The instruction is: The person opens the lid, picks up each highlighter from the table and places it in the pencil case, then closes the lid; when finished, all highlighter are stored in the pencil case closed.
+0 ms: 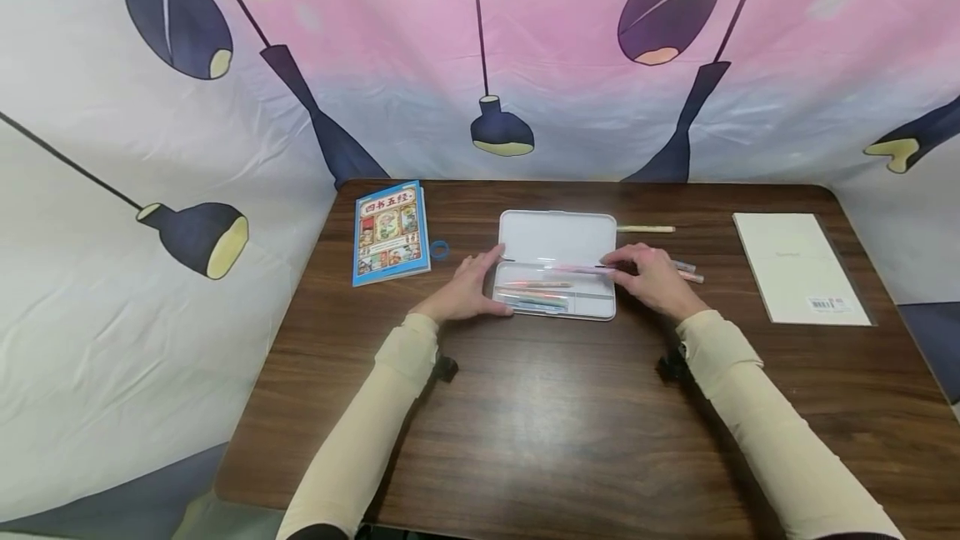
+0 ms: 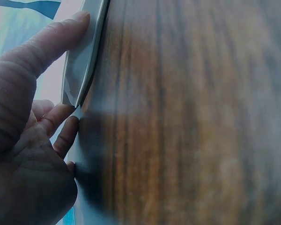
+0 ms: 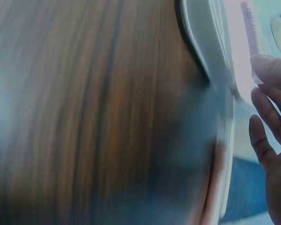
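The brown tabletop extends nearest me. On it, my left hand spreads wide against the white pencil case — thumb at the front corner. Several pens lie in the case's base; its lid is folded back. My right hand pinches a pale pink pen over the case, near the hinge. Farther out: a white notepad at right, a blue ring beside a blue-bordered book at left, a yellow pen by the lid.
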Motion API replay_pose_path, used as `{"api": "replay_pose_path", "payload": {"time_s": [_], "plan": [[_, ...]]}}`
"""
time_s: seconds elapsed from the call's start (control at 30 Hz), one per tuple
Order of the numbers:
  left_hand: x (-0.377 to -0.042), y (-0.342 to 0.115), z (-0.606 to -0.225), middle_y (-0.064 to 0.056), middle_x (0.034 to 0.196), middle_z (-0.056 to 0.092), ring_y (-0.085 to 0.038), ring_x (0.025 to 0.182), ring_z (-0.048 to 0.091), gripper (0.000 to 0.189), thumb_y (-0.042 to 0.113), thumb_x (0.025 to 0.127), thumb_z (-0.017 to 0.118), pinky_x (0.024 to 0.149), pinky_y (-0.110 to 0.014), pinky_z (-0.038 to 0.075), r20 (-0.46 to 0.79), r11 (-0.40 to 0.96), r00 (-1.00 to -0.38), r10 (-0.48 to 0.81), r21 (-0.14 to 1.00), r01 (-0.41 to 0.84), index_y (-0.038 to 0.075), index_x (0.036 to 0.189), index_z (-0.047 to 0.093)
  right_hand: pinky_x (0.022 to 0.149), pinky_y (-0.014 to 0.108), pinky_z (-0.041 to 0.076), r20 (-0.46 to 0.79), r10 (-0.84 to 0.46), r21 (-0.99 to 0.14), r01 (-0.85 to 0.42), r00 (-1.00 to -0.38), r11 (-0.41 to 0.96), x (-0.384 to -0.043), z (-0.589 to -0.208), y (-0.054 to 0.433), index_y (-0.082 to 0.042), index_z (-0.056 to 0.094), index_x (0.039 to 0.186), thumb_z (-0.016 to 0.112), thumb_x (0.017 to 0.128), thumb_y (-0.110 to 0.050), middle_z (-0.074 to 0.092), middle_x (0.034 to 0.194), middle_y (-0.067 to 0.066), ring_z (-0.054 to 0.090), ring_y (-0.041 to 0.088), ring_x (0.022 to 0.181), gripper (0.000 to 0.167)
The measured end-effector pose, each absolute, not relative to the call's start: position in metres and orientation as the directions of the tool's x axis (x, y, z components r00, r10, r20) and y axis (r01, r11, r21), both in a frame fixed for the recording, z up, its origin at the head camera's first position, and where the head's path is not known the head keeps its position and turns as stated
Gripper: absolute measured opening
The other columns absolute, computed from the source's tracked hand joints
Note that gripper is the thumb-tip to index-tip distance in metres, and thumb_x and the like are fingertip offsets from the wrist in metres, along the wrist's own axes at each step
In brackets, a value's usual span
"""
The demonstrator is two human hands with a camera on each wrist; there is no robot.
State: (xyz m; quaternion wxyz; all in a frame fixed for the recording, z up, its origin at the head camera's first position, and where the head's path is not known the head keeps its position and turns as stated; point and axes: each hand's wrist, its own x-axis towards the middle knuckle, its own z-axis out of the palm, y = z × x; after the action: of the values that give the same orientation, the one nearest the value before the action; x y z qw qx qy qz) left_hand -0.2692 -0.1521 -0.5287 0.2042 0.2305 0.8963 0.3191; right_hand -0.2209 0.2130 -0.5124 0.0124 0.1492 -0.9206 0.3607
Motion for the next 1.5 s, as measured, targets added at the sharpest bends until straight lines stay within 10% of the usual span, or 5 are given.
{"api": "replay_pose_path", "payload": {"time_s": [1.07, 1.5], "plan": [[-0.269, -0.152, -0.527, -0.019, 0.175, 0.018, -0.049, 0.160, 0.003, 0.121, 0.052, 0.081, 0.089, 0.125, -0.068, 0.016, -0.232, 0.688, -0.809, 0.541, 0.675, 0.267, 0.032, 0.171, 0.011, 0.106, 0.057, 0.049, 0.146, -0.365, -0.626, -0.371, -0.920, 0.685, -0.236, -0.514, 0.151, -0.002, 0.077, 0.119, 0.083, 0.092, -0.013, 0.075, 0.123, 0.017, 0.065, 0.039, 0.122, 0.030], [-0.269, -0.152, -0.529, -0.020, 0.175, 0.017, -0.052, 0.159, 0.002, 0.122, 0.053, 0.080, 0.089, 0.123, -0.072, 0.015, -0.217, 0.677, -0.808, 0.548, 0.682, 0.276, 0.032, 0.171, 0.010, 0.083, 0.041, 0.053, 0.181, -0.185, -0.708, -0.259, -0.966, 0.657, -0.217, -0.514, 0.203, -0.003, 0.074, 0.122, 0.081, 0.093, -0.013, 0.075, 0.105, 0.013, 0.068, 0.028, 0.094, 0.031]]}}
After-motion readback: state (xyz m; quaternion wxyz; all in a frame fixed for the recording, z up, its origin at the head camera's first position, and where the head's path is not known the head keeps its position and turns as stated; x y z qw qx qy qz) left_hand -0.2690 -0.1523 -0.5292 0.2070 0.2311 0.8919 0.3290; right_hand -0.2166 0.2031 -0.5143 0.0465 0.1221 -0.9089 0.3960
